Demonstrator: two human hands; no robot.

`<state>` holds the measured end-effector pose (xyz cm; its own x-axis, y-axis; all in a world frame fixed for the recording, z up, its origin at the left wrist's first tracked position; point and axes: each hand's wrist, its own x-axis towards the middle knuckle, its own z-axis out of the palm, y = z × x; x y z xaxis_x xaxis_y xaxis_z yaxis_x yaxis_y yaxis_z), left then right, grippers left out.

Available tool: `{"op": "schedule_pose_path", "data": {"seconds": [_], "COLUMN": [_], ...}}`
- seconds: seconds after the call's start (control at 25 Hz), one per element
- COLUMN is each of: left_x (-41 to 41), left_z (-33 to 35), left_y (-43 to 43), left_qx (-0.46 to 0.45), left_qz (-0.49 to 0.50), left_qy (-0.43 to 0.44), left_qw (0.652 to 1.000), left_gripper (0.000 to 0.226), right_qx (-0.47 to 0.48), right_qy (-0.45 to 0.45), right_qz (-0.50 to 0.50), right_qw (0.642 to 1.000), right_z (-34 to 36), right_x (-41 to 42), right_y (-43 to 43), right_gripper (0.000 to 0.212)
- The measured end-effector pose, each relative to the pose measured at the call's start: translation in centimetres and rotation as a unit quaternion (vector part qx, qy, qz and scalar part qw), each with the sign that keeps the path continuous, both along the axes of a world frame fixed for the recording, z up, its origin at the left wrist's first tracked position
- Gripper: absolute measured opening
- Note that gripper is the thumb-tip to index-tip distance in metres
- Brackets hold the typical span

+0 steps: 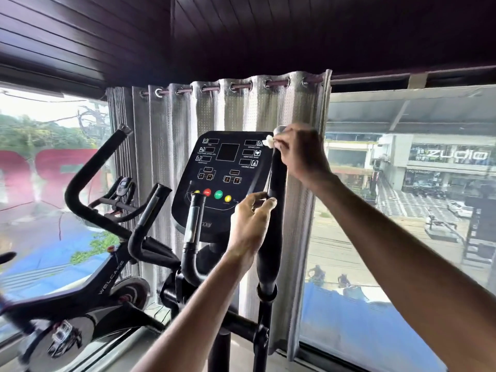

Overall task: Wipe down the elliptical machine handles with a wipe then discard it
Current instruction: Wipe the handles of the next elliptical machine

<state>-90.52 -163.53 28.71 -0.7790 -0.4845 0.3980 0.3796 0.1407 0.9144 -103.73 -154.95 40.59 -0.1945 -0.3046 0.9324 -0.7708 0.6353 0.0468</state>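
A first-person view, looking forward and slightly down at an elliptical machine that stands before a grey curtain and a wide window over a street. Both bare arms reach for the machine's right handle, a tall black padded bar rising just beside the right edge of the console. The right hand is at the very top of this handle, its fingers curled round the bar and pinching a small crumpled white wipe against it. The wipe pokes out on the left side of the hand, at the fingertips, just below the handle's rounded grey cap and overlapping the console's upper right corner. Lower on the same bar - about level with the console's row of coloured buttons - the left hand grips the handle, thumb and fingers wrapped around it, holding nothing else. The two hands are apart, with a bare stretch of black padding between them. Left of the console stands a short fixed grip with a silver band, and further left a black stationary bike.
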Motion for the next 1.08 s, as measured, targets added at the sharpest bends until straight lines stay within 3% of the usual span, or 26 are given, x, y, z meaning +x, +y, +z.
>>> {"op": "schedule_pose_path", "data": {"seconds": [0.08, 0.16, 0.32, 0.56, 0.68, 0.88, 0.96, 1.08], "left_x": [-0.1, -0.2, -0.2, 0.2, 0.6, 1.6, 1.5, 1.3], "left_z": [-0.2, -0.4, -0.8, -1.2, -1.4, -0.4, 0.4, 1.4], "left_y": [0.0, 0.0, -0.1, -1.1, -1.7, -3.4, -4.0, -4.4], "left_qx": [0.001, -0.001, 0.004, -0.002, 0.011, -0.054, -0.106, -0.129], "left_qz": [-0.007, -0.009, -0.028, -0.07, -0.076, -0.052, -0.027, -0.017], "left_qy": [0.001, 0.0, 0.003, -0.006, -0.009, 0.074, 0.092, 0.094], "left_qw": [1.0, 1.0, 1.0, 0.998, 0.997, 0.994, 0.99, 0.987], "left_gripper": [0.023, 0.024, 0.025, 0.026, 0.032, 0.048, 0.04, 0.012], "right_qx": [0.104, 0.19, 0.258, 0.288, 0.246, 0.111, 0.057, 0.004], "right_qy": [-0.056, -0.043, -0.089, -0.063, -0.063, -0.229, -0.29, -0.357], "right_qz": [-0.043, -0.083, -0.117, -0.087, -0.034, 0.062, 0.114, 0.172], "right_qw": [0.992, 0.977, 0.955, 0.952, 0.967, 0.965, 0.948, 0.918], "right_z": [2.3, 3.6, 3.7, 1.6, -0.2, -2.3, -3.2, -4.6], "right_x": [0.2, 1.3, 3.3, 4.4, 6.6, 9.9, 10.3, 10.5], "right_y": [-0.7, -1.3, -2.0, -1.2, 0.2, 2.8, 3.7, 5.1], "right_gripper": [0.011, 0.013, 0.008, 0.01, 0.01, 0.021, 0.019, 0.018]}}
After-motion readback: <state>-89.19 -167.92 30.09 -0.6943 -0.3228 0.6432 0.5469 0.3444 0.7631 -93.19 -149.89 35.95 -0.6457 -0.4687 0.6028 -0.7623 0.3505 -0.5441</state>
